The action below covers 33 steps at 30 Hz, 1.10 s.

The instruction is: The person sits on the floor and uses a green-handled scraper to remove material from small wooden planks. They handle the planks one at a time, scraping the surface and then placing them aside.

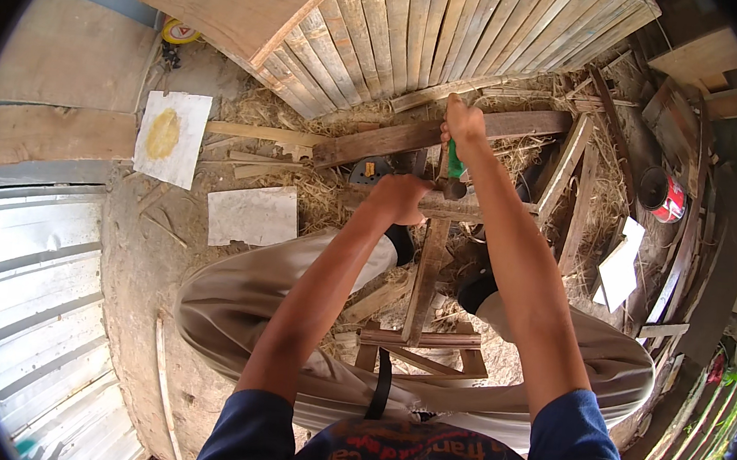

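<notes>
The wooden bar [456, 210] is in place but seems unfinished, right hand [464, 124] gripping a green-handled tool [455, 162] at its far edge, left hand [400, 200] curled, contents unclear.

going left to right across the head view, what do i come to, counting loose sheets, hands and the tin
White sheet with a yellow patch → plain pale sheet → left hand → right hand → red tin. The white sheet at right partly overlaps the tin's span, so it is left out.
</notes>
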{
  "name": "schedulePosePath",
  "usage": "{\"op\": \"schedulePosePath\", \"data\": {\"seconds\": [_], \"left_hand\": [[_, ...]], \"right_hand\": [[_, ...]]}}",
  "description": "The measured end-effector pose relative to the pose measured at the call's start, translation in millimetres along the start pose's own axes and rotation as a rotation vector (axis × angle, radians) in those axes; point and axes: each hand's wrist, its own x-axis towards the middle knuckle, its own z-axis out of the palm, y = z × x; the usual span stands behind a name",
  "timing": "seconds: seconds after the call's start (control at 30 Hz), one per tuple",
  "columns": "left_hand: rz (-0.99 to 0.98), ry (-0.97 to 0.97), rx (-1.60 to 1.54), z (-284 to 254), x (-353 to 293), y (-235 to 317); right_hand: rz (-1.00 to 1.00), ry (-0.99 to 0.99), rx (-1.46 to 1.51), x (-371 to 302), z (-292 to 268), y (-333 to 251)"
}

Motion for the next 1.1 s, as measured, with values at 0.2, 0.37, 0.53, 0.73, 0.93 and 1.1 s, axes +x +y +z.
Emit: {"op": "schedulePosePath", "data": {"seconds": [0.2, 0.37, 0.53, 0.73, 0.93, 1.1], "left_hand": [[0.046, 0.04, 0.014, -1, 2, -7], [0.015, 0.085, 0.079, 4, 0, -5], [0.081, 0.258, 0.123, 7, -4, -5], [0.019, 0.126, 0.114, -5, 2, -1], [0.013, 0.16, 0.131, 1, 2, 2], [-0.019, 0.256, 0.198, 14, 18, 6]], "right_hand": [[-0.222, 0.141, -0.132, -6, -4, 11], [-0.37, 0.224, -0.196, -7, -6, 17], [-0.457, 0.164, -0.073, -16, -10, 21], [-0.438, 0.105, 0.114, -29, -16, 16], [-0.29, 0.101, 0.068, -17, -14, 6], [-0.275, 0.158, 0.058, -1, -18, 9]]}}
